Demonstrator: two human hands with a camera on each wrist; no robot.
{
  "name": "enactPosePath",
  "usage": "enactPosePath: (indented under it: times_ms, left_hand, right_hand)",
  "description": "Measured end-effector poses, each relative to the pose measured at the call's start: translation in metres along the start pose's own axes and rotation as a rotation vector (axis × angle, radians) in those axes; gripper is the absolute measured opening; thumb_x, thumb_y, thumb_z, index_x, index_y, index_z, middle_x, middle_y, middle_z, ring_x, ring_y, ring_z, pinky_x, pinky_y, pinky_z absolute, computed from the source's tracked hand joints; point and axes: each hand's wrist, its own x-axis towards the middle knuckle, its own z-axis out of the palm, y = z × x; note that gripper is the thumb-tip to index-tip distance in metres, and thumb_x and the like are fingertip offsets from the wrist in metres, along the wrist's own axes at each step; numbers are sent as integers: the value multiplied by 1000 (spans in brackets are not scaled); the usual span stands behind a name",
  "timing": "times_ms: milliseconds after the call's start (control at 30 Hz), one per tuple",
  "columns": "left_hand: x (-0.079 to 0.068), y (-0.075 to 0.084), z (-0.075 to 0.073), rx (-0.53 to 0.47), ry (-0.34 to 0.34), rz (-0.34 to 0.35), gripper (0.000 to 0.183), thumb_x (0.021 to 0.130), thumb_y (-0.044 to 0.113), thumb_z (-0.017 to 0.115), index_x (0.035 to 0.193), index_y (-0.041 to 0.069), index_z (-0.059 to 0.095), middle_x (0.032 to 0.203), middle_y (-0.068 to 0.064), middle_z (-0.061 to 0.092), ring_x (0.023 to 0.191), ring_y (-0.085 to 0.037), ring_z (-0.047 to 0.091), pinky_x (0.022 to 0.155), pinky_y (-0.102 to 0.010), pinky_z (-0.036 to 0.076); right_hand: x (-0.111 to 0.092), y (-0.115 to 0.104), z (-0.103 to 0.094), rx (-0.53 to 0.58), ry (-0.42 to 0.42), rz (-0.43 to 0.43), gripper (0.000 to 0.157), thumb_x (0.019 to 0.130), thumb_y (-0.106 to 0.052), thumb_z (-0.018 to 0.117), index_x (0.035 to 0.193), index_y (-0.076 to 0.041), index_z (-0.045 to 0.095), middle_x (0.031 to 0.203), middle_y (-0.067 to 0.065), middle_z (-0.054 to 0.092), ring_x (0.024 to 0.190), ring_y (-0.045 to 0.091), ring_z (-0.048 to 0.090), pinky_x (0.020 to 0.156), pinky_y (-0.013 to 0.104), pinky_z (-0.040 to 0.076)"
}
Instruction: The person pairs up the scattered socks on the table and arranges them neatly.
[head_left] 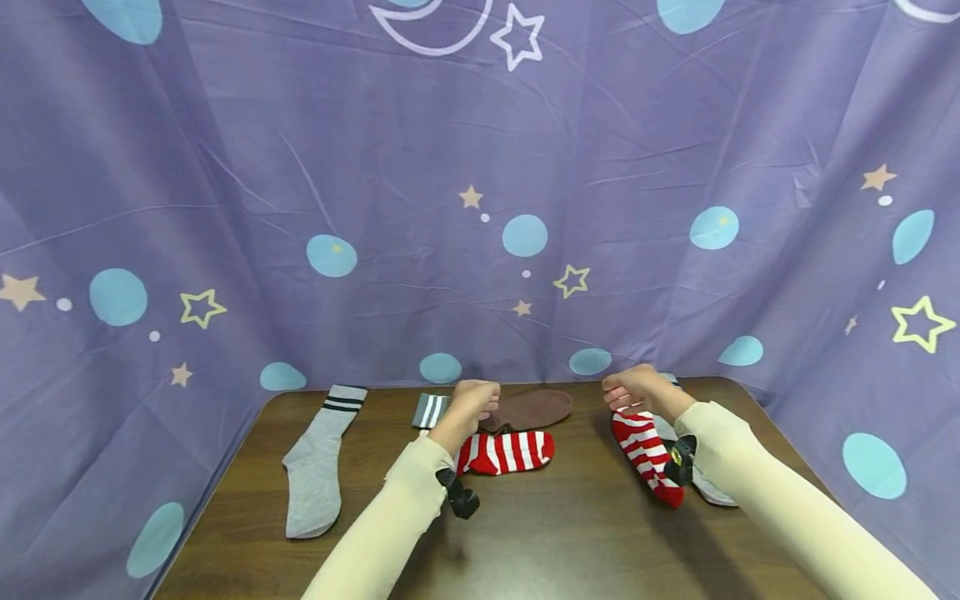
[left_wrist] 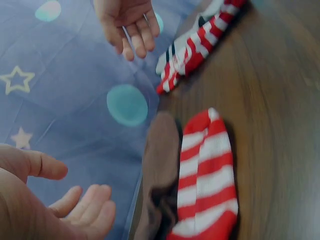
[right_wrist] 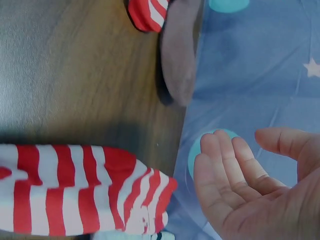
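Note:
My left hand (head_left: 471,407) hovers over the table's back part, its fingers loosely bent around nothing in the left wrist view. Below it lie a red-and-white striped sock (head_left: 513,452) and a brown sock (head_left: 536,408), side by side. My right hand (right_wrist: 245,185) is also empty, with relaxed fingers and the thumb apart. It hangs by the upper end of a second red-and-white striped sock (head_left: 647,454). That sock lies slanting over a grey sock (head_left: 712,490), which is partly covered. Neither hand visibly touches a sock.
At the left a grey sock with black bands (head_left: 315,471) lies flat on the wooden table (head_left: 555,542). A blue-grey cuff with white stripes (head_left: 429,411) shows beside my left hand; the rest is hidden. A purple patterned curtain (head_left: 420,292) hangs behind and at both sides.

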Motion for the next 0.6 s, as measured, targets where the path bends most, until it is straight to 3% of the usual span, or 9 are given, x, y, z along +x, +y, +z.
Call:
enactPosePath:
  times_ms: [100, 200, 333, 600]
  left_hand:
    - [-1, 1, 16, -44, -79, -35, 39, 84, 3, 54, 121, -6, 65, 88, -8, 72, 81, -18, 71, 103, -49, 54]
    - [-2, -3, 32, -72, -180, -85, 39, 90, 5, 54, 126, -7, 61, 109, -20, 75, 100, -30, 74, 105, -47, 54]
    - [-1, -13, 52, -150, -299, -139, 38, 96, 7, 51, 129, -10, 55, 132, -30, 63, 125, -41, 63, 111, -48, 49]
    - [2, -30, 80, -328, -414, -258, 36, 96, 6, 46, 128, -10, 47, 145, -37, 48, 138, -48, 48, 118, -52, 41]
  right_hand:
    - [-3, 1, -8, 7, 19, 5, 32, 93, -18, 65, 115, 6, 64, 78, 0, 77, 70, 10, 73, 75, 33, 61]
    - [-10, 1, -12, -8, 49, 25, 39, 97, -17, 58, 126, 10, 56, 81, 0, 78, 73, 10, 74, 78, 32, 61]
    - [-12, 8, -21, 8, 33, 34, 35, 100, -17, 56, 124, 8, 58, 80, -2, 77, 75, 10, 74, 79, 33, 62]
    - [-14, 26, -39, 65, 69, 72, 37, 98, -15, 57, 126, 10, 55, 83, 4, 78, 77, 12, 75, 81, 35, 63]
